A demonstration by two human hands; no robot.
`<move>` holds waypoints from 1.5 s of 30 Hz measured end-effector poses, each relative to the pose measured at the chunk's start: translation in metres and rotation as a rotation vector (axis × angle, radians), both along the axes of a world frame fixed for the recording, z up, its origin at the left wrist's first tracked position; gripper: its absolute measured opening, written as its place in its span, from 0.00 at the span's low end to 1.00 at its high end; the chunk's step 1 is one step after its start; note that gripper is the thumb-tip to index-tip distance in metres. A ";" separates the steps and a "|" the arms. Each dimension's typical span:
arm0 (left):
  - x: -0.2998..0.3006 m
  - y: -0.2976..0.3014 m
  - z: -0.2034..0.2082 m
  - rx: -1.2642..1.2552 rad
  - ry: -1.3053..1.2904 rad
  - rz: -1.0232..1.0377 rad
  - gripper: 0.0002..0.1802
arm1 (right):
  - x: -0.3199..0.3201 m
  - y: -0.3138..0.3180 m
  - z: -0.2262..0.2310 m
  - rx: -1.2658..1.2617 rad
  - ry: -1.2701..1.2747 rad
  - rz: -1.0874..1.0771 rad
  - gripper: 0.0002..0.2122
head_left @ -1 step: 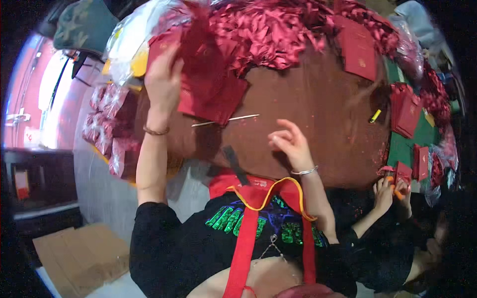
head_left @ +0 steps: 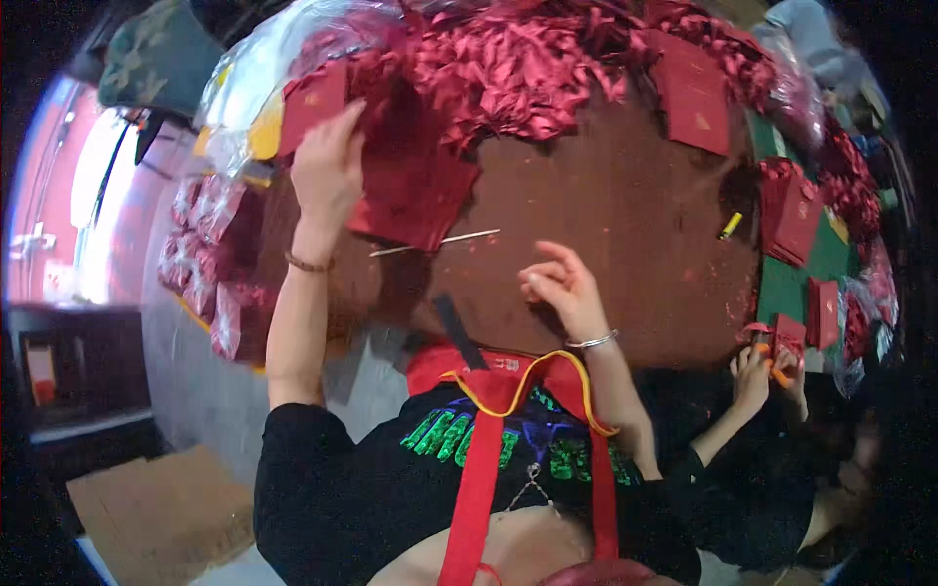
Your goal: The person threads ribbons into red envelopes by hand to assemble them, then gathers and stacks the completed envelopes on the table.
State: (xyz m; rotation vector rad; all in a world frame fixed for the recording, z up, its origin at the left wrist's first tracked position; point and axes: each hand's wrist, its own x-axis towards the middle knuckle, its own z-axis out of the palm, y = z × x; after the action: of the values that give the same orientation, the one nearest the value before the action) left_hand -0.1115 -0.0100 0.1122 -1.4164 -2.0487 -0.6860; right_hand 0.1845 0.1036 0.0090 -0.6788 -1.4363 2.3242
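My left hand [head_left: 329,166] is raised over the far left of the table, beside several flat dark red envelopes [head_left: 415,207]. Its fingers are partly stretched, the thumb stands off from them, and nothing shows in its grasp. Another red envelope with a small gold print [head_left: 311,101] lies just beyond it. Above the near part of the brown tabletop [head_left: 625,225] hovers my right hand [head_left: 567,290], fingers loosely bent and apart, holding nothing. A thin pale stick [head_left: 459,237] lies between my hands, by the near edge of the envelopes.
A heap of crumpled red strips [head_left: 528,73] fills the far side. Red envelopes [head_left: 692,93] and a small yellow tool [head_left: 730,226] lie to the right. At the right corner, a co-worker's hands [head_left: 750,376] hold orange-handled scissors [head_left: 779,375]. Plastic-wrapped red bundles [head_left: 210,239] stand left.
A blurred red piece beyond my left hand no longer shows in motion. My left hand has shifted slightly nearer; my right hand barely moves. The whole view has shifted a little.
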 end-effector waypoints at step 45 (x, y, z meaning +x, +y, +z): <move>0.180 0.353 -0.120 -0.155 -0.805 -0.591 0.34 | 0.052 0.185 -0.004 0.348 0.131 -0.824 0.13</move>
State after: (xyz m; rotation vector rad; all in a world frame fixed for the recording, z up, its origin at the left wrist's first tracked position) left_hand 0.0682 0.3431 -0.0079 -2.1086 -2.2637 -1.5766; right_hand 0.2366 0.2886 0.0054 -0.7968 -1.1515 1.4216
